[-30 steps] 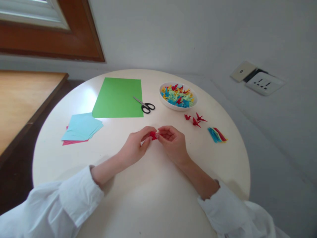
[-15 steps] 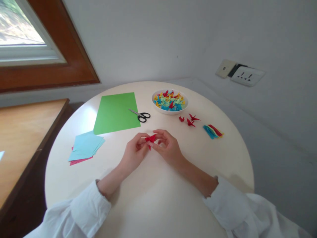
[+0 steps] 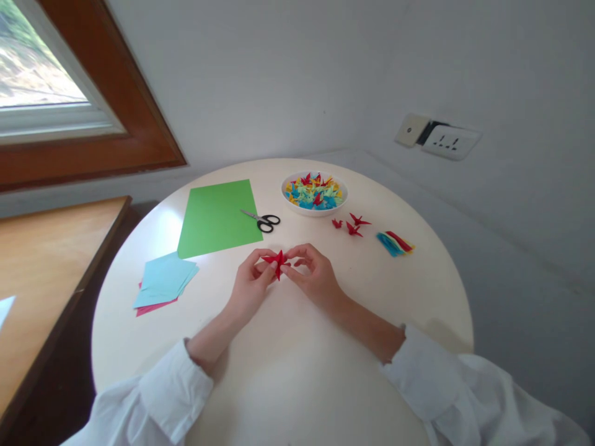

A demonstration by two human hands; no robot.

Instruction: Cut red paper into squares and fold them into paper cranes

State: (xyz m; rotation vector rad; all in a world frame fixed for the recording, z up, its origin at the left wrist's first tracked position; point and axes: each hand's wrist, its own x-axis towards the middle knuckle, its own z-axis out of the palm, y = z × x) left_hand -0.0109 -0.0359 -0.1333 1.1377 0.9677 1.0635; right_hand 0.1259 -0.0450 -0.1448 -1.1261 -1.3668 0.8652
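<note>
A small red paper crane [image 3: 279,261] is held between my two hands above the middle of the white table [image 3: 288,365]. My left hand [image 3: 252,279] pinches its left side between thumb and fingers. At its right side, the thumb and fingertips of my right hand [image 3: 315,272] close on the folded paper. Points of the crane stick out upward, downward and to the left; my fingertips cover some of it. Three red paper cranes [image 3: 354,230] lie on the table to the right, beyond my right hand.
A white bowl [image 3: 315,212] of colourful paper cranes stands at the back. Black-handled scissors [image 3: 266,223] overlap a green sheet [image 3: 214,217]. Blue paper squares [image 3: 165,279] on pink ones lie left; folded coloured strips [image 3: 394,243] lie right. A wall socket [image 3: 450,142] is beyond.
The red crane has turned in my fingers, so its points now spread like a star. My hands stay close together in nearly the same place. The camera view has shifted slightly.
</note>
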